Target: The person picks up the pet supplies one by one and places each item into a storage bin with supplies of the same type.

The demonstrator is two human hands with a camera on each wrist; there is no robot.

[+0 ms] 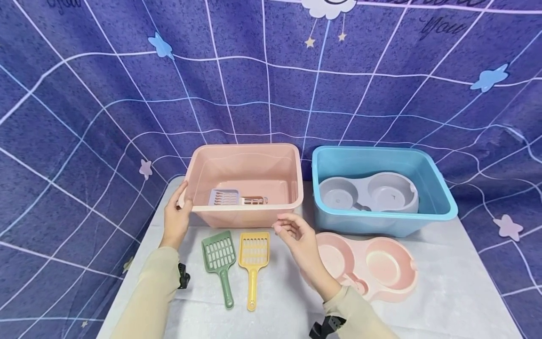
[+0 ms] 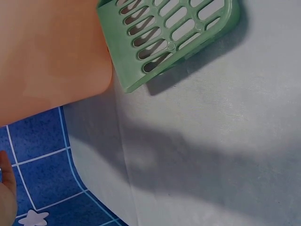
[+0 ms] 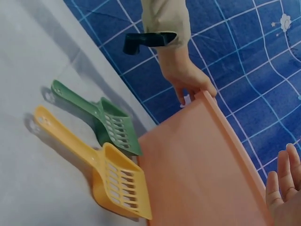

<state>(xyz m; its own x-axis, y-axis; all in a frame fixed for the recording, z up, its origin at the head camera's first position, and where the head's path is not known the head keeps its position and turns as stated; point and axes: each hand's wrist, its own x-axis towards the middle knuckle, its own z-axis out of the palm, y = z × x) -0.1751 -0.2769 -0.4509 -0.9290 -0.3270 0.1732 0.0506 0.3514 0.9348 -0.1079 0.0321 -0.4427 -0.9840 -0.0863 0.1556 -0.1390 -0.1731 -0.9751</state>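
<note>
We note a table, pale grey-white on top [image 1: 449, 273], its far left corner rounded. Far side: pink bin [image 1: 241, 218] standing on the left, blue bin [image 1: 368, 223] on the right, a narrow gap between. Just nearer than the pink one, we log a green scoop [image 1: 222, 270] and, to its right, a yellow scoop [image 1: 252, 269], both handles pointing near. Right, before the blue bin, we see a pink double bowl [image 1: 360, 263].

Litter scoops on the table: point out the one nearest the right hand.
The yellow litter scoop lies nearest the right hand; the green scoop lies beyond it, toward the left hand.
</note>
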